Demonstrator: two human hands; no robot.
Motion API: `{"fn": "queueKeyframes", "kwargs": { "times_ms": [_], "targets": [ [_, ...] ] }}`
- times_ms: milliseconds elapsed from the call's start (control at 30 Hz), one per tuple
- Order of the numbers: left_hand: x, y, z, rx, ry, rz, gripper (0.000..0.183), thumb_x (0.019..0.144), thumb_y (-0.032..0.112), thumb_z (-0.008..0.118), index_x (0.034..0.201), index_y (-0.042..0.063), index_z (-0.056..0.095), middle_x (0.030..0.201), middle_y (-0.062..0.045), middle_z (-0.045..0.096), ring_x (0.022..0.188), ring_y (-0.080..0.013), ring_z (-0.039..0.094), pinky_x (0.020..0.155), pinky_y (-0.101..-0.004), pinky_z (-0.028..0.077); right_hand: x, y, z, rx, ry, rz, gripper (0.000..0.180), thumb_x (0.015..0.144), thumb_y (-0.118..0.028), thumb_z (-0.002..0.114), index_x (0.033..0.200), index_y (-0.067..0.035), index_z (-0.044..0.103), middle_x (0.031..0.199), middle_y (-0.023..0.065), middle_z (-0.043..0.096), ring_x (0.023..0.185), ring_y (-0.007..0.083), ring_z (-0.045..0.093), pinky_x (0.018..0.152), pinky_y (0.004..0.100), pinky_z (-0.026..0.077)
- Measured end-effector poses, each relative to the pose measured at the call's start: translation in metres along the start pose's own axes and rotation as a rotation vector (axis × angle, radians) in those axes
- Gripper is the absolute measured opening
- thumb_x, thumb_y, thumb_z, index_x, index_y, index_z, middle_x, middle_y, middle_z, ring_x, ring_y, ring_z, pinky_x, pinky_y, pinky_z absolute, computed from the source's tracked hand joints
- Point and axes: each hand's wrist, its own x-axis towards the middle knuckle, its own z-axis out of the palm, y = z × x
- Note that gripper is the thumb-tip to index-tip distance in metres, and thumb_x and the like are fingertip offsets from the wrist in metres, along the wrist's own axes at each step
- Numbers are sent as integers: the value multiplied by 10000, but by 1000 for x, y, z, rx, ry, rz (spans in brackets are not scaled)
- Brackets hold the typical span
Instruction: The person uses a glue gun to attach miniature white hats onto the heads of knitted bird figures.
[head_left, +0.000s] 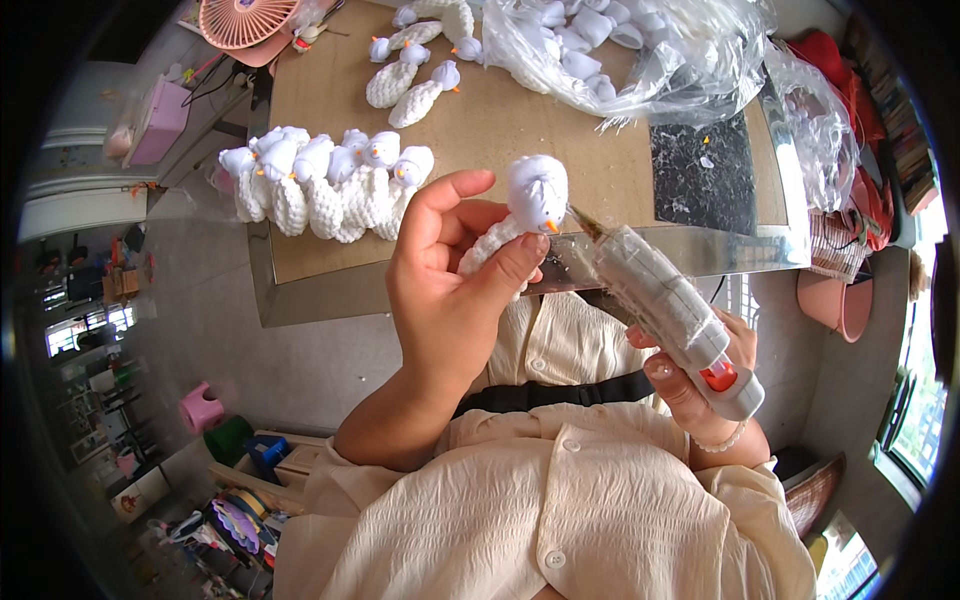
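My left hand (450, 277) pinches a small snowman figure (537, 191) between thumb and fingers. It has a smooth white fabric head with an orange nose and a knitted white body, partly hidden by my fingers. My right hand (694, 382) grips a hot glue gun (660, 292), its light grey barrel wrapped in worn, stringy material. The gun's nozzle points up and left, its tip close beside the snowman's head; whether they touch I cannot tell. Both hands are in front of the table's near edge.
A row of finished-looking snowman figures (322, 180) lies on the table (480, 135) at left. More figures (409, 82) lie farther back. A plastic bag (675, 67) holds white heads. At right is a black marbled mat (705, 176) with small scraps; a pink fan (247, 19) stands back left.
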Motion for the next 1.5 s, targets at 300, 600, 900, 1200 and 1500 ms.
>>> {"fn": "queueKeyframes", "kwargs": {
  "times_ms": [300, 600, 900, 1200, 1500],
  "targets": [
    [3, -1, 1, -266, -19, -166, 434, 820, 11, 699, 1190, -1, 473, 962, -101, 619, 769, -149, 619, 655, -284, 541, -1, -2, -4, -36, -52, 14, 347, 774, -341, 730, 748, -25, 592, 597, 90, 554, 506, 258, 601, 439, 327, 467],
    [3, -4, -1, -449, -45, -286, 400, 830, 7, 682, 1180, 1, 488, 992, -99, 623, 816, -159, 627, 661, -304, 550, 1, -1, 0, -38, -13, -46, 351, 758, -315, 745, 684, -42, 536, 564, 71, 502, 488, 253, 578, 443, 330, 470],
    [4, -7, -5, -474, -79, -237, 378, 818, 0, 688, 1150, 3, 507, 983, -111, 636, 828, -169, 630, 656, -301, 540, -5, 4, -8, 75, -115, -5, 378, 666, -330, 773, 739, -10, 587, 635, 112, 566, 552, 295, 622, 498, 359, 508],
    [6, -9, -15, -398, -93, -114, 420, 779, -62, 700, 1149, -4, 510, 1006, -103, 629, 863, -159, 623, 736, -296, 539, 9, 45, -38, -463, 228, 340, 363, 752, -168, 740, 1040, 5, 604, 872, 102, 631, 733, 252, 613, 720, 337, 492],
    [0, -7, -14, -133, -109, -94, 354, 787, -74, 686, 1096, -28, 520, 984, -115, 636, 863, -183, 637, 752, -314, 561, 8, 63, -35, -773, 113, 403, 347, 716, -173, 733, 1018, -38, 632, 1007, 86, 624, 916, 272, 591, 816, 371, 459]
  ]
}}
